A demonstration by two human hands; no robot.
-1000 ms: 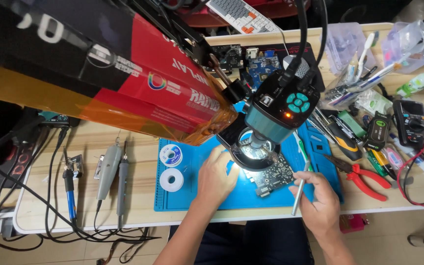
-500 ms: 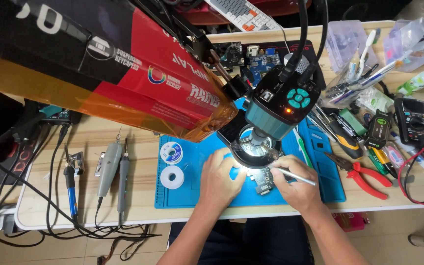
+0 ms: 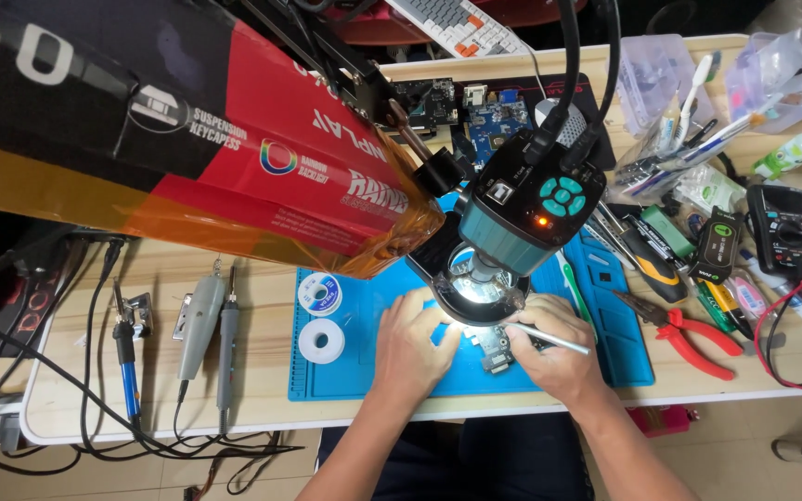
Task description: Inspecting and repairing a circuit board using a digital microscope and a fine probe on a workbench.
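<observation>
Both my hands work a small circuit board under the microscope's ring light.

My left hand (image 3: pixel 417 345) lies flat on the blue silicone mat (image 3: pixel 624 343), fingers loosely spread, its fingertips at the small circuit board (image 3: pixel 497 351); whether they touch it I cannot tell. My right hand (image 3: pixel 549 348), just right of the board, is closed in a pinch on a thin white-handled tool (image 3: pixel 554 338), whose tip points in at the board. The board sits on the mat right under the teal digital microscope (image 3: pixel 526 218). Left of the board on the mat: two solder spools (image 3: pixel 320 317). Right of the mat: red-handled pliers (image 3: pixel 698 339). Left of the mat: soldering irons (image 3: pixel 204 320).
</observation>
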